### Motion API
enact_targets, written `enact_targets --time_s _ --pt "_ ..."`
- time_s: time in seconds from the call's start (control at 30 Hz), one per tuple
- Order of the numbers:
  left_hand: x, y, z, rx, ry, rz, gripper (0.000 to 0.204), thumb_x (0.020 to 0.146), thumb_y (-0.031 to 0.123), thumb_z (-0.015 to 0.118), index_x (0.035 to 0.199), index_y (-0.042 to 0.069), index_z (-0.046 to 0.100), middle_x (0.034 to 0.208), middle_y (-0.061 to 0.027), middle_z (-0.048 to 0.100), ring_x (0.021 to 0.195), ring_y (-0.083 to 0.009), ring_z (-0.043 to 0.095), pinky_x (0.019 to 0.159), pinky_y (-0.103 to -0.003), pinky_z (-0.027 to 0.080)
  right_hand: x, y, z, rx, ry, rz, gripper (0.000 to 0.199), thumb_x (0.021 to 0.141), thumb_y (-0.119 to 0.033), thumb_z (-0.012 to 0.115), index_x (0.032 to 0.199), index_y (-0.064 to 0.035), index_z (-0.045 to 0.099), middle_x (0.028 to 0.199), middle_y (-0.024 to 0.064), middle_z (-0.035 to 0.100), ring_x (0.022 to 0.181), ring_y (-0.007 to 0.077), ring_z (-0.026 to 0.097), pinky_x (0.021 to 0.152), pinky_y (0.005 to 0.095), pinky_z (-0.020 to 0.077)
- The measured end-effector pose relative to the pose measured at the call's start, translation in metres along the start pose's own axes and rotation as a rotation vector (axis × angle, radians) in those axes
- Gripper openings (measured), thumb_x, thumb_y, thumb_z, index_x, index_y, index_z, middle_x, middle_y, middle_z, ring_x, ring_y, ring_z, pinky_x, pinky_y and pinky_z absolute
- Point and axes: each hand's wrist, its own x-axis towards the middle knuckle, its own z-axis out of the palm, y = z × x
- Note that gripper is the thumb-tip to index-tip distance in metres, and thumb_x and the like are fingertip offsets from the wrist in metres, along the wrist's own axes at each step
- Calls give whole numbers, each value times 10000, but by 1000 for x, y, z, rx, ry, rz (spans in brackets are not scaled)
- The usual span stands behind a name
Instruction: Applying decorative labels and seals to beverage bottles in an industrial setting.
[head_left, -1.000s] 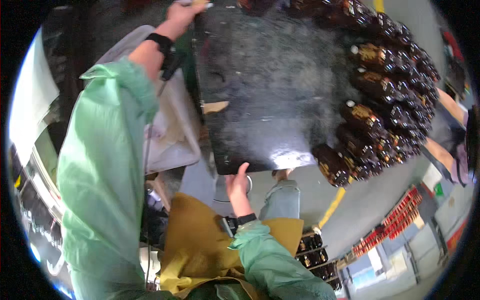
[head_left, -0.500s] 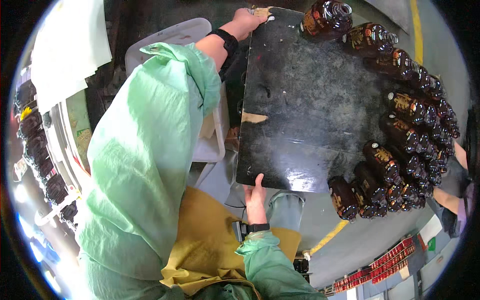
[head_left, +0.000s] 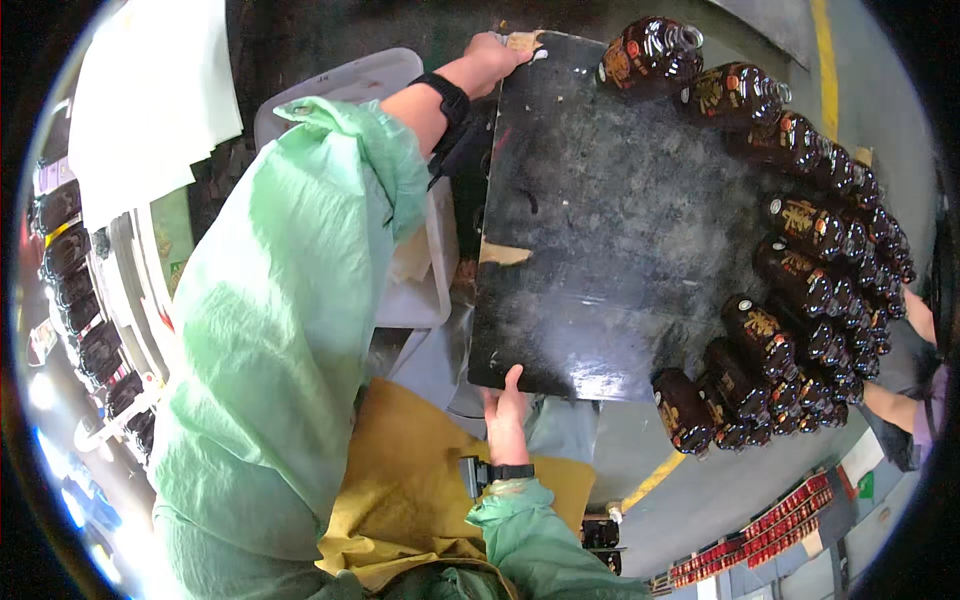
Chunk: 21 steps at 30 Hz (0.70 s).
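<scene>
A dark, worn board [head_left: 610,210] with chipped edges lies in front of me. My left hand [head_left: 492,60] grips its far left corner, where pale wood shows. The right hand [head_left: 506,408] holds the near left corner, thumb on top and the other fingers hidden below the edge. Many brown glass bottles [head_left: 762,335] with gold decoration stand crowded over the board's right part. One bottle [head_left: 652,62] is at the far edge. Its left half carries nothing.
Beyond the bottles, another person's hand [head_left: 890,405] and arm are at the board's right end. A white plastic bin [head_left: 432,290] sits left of the board. White sheets [head_left: 150,110] are at far left. Red items in rows [head_left: 745,545] lie lower right. A yellow line [head_left: 650,480] marks the floor.
The board, with its bottles and both my hands, has shifted slightly toward me in the view. Both hands keep their grip on the same corners.
</scene>
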Motion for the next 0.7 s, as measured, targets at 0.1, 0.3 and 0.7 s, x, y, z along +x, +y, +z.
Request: enact_targets --time_s 0.1,0.3,0.7 --pt "5 -2 0 16 23 -30 406 871 207 746 1153 -57 625 1086 -90 679 971 -182 631 868 -343 484 -7 -2 3 2 10 39 613 900 -340 694 1386 -79 427 1402 102 472 1237 300 498 1017 578 473" --pt "2 -1 -5 -4 -10 14 315 887 186 724 1100 -37 657 1064 -80 683 964 -168 630 869 -334 485 -5 1 -5 -12 -58 35 636 881 -365 708 1367 -53 440 1346 101 523 1192 283 538 1004 526 497" --pt "-21 -4 -1 -80 -31 128 387 838 199 772 1127 -25 644 1079 -106 685 999 -199 636 846 -343 502 6 1 4 -115 156 26 514 933 -382 662 1238 -24 455 1060 68 613 832 173 632 669 368 571"
